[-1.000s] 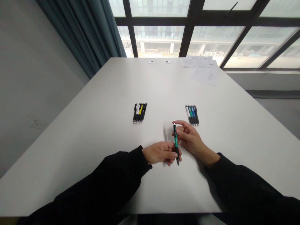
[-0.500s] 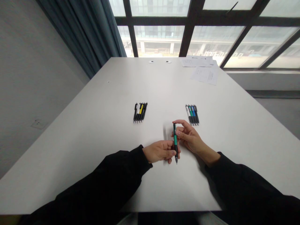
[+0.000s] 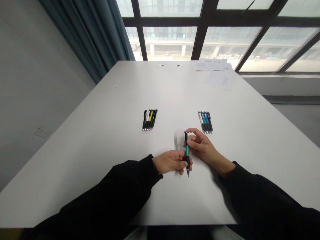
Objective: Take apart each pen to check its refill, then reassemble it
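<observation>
Left hand [image 3: 171, 162] pinching; right hand [image 3: 203, 146] farther forward, index finger [image 3: 192, 130] arched; forearms [image 3: 125, 186] angled inward.

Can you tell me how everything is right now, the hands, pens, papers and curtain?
Green pen: held up, writing tip seems out
Left hand: pinching its lower half
Right hand: gripping its upper half
Left pens: lying side by side
Right pens: lying side by side
Papers: lying flat
Curtain: gathered

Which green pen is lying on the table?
The black-gripped green pen between the black-gripped white pen and blue pen; the other green pen is held by left hand and right hand.
</observation>
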Available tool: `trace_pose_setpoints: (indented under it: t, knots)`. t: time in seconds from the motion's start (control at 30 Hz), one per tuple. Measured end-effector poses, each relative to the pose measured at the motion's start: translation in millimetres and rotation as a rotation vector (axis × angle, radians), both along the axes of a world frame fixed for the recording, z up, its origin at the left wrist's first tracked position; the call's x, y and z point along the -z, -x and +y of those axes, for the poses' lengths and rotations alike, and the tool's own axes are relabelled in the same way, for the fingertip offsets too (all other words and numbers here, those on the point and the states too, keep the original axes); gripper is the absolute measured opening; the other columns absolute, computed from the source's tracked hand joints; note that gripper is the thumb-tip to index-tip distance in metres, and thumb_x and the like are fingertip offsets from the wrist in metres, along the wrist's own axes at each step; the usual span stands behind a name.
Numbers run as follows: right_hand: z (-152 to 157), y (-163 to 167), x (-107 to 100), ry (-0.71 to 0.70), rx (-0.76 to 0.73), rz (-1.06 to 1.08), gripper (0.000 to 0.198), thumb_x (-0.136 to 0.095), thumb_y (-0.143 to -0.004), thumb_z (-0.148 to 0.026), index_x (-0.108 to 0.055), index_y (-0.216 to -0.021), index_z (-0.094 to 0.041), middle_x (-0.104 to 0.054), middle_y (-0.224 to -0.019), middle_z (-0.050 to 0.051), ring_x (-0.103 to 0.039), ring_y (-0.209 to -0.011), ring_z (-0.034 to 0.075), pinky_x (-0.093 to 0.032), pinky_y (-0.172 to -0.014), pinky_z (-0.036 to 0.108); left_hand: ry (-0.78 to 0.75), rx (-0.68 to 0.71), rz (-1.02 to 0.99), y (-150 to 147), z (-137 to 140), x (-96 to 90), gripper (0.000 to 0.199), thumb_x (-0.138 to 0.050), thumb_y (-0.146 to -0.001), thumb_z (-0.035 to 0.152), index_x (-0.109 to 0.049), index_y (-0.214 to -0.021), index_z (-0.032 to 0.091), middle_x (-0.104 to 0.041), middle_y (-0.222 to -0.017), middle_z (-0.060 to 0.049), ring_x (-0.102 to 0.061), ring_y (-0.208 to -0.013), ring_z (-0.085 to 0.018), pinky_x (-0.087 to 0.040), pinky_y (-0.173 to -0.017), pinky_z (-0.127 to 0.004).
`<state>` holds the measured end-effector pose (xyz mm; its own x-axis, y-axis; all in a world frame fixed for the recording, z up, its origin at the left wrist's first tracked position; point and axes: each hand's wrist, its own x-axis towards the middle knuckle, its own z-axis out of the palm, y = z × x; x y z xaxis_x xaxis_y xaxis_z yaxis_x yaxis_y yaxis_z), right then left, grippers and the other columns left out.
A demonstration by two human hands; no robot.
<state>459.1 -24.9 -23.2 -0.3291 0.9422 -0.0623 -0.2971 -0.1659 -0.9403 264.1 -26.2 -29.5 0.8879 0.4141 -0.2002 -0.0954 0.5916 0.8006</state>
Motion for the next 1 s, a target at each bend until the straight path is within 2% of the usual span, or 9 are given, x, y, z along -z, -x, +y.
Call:
trace_pose_setpoints:
  t: [0.2, 0.3, 0.4, 0.5, 0.63, 0.77, 0.87, 0.93, 1.0]
  knots:
    - [-3.4, 3.1, -1.9, 0.0, -0.057, -0.039, 0.059, -0.07, -0.087, -0.041, -0.047, -0.14, -0.027, -0.058, -0.066, -0.006, -0.057, -0.048, 0.012, -0.047, -0.047, 0.025, -0.044, -0.023, 0.014, -1.0, 2.3, -0.4, 0.043, -0.083, -0.073, 0.043, -0.066, -0.096, 0.012, -0.069, -0.091, -0.008, -0.059, -0.068, -0.01, -0.048, -0.06, -0.021]
    - [-5.7, 4.3, -2.7, -0.021, -0.088, -0.027, 0.058, -0.064, -0.091, -0.043, -0.043, -0.143, -0.027, -0.06, -0.07, -0.005, -0.056, -0.046, 0.012, -0.047, -0.046, 0.026, -0.107, -0.108, 0.008, -1.2, 4.8, -4.0, 0.039, -0.083, -0.074, 0.04, -0.068, -0.094, 0.011, -0.071, -0.093, -0.01, -0.064, -0.073, -0.012, -0.051, -0.066, -0.024]
    - [-8.2, 3.9, -1.6, -0.083, -0.052, -0.069, 0.042, -0.061, -0.094, -0.043, -0.053, -0.129, -0.024, -0.06, -0.075, -0.003, -0.057, -0.056, 0.012, -0.049, -0.055, 0.027, -0.152, -0.287, 0.005, -0.7, 7.1, -5.3, 0.035, -0.085, -0.072, 0.036, -0.067, -0.09, 0.011, -0.072, -0.092, -0.01, -0.069, -0.081, -0.017, -0.055, -0.073, -0.029]
    - [-10.6, 1.7, 0.5, -0.15, -0.025, -0.226, 0.025, -0.06, -0.095, -0.044, -0.06, -0.098, -0.019, -0.056, -0.07, -0.003, -0.052, -0.06, 0.01, -0.042, -0.056, 0.023, -0.186, -0.467, 0.03, 0.0, 8.7, -1.3, 0.035, -0.087, -0.068, 0.029, -0.063, -0.088, 0.011, -0.073, -0.087, -0.008, -0.071, -0.08, -0.018, -0.056, -0.078, -0.033]
    - [-12.5, -0.3, -1.0, -0.24, -0.129, -0.481, 0.042, -0.049, -0.099, -0.049, -0.055, -0.072, -0.017, -0.051, -0.062, -0.002, -0.042, -0.055, 0.009, -0.032, -0.052, 0.024, -0.369, -0.584, 0.056, 1.3, 8.7, 3.3, 0.033, -0.085, -0.068, 0.026, -0.059, -0.083, 0.013, -0.07, -0.087, -0.005, -0.068, -0.076, -0.015, -0.054, -0.074, -0.03]
    - [-12.4, 0.3, -6.7, -0.28, -0.152, -0.625, 0.049, -0.044, -0.1, -0.051, -0.045, -0.063, -0.018, -0.044, -0.056, -0.004, -0.038, -0.053, 0.009, -0.03, -0.052, 0.024, -0.773, -0.554, 0.261, 5.9, 6.4, -4.2, 0.025, -0.072, -0.081, 0.031, -0.052, -0.074, 0.016, -0.054, -0.069, 0.002, -0.05, -0.061, -0.008, -0.04, -0.058, -0.023]
    - [-12.4, 0.5, -8.0, -0.276, -0.148, -0.643, 0.048, -0.046, -0.099, -0.05, -0.042, -0.062, -0.019, -0.04, -0.056, -0.005, -0.035, -0.052, 0.009, -0.029, -0.051, 0.024, -1.094, -0.429, 0.416, 9.8, 5.5, -10.4, 0.038, -0.058, -0.09, 0.033, -0.04, -0.061, 0.017, -0.037, -0.059, 0.005, -0.034, -0.056, -0.008, -0.028, -0.056, -0.026]
    - [-13.2, 1.1, -7.0, -0.266, -0.144, -0.624, 0.047, -0.048, -0.099, -0.049, -0.043, -0.063, -0.019, -0.041, -0.056, -0.005, -0.035, -0.053, 0.009, -0.029, -0.051, 0.024, -1.138, -0.382, 0.442, 11.3, 5.4, -11.2, 0.041, -0.05, -0.095, 0.035, -0.035, -0.061, 0.017, -0.034, -0.059, 0.005, -0.031, -0.056, -0.008, -0.025, -0.056, -0.027]
    - [-14.6, 2.6, -5.5, -0.247, -0.137, -0.565, 0.042, -0.051, -0.098, -0.046, -0.049, -0.067, -0.018, -0.043, -0.058, -0.005, -0.037, -0.053, 0.009, -0.03, -0.05, 0.024, -1.093, -0.37, 0.435, 12.1, 5.6, -10.0, 0.044, -0.044, -0.098, 0.039, -0.032, -0.062, 0.018, -0.031, -0.058, 0.005, -0.029, -0.055, -0.009, -0.024, -0.056, -0.028]
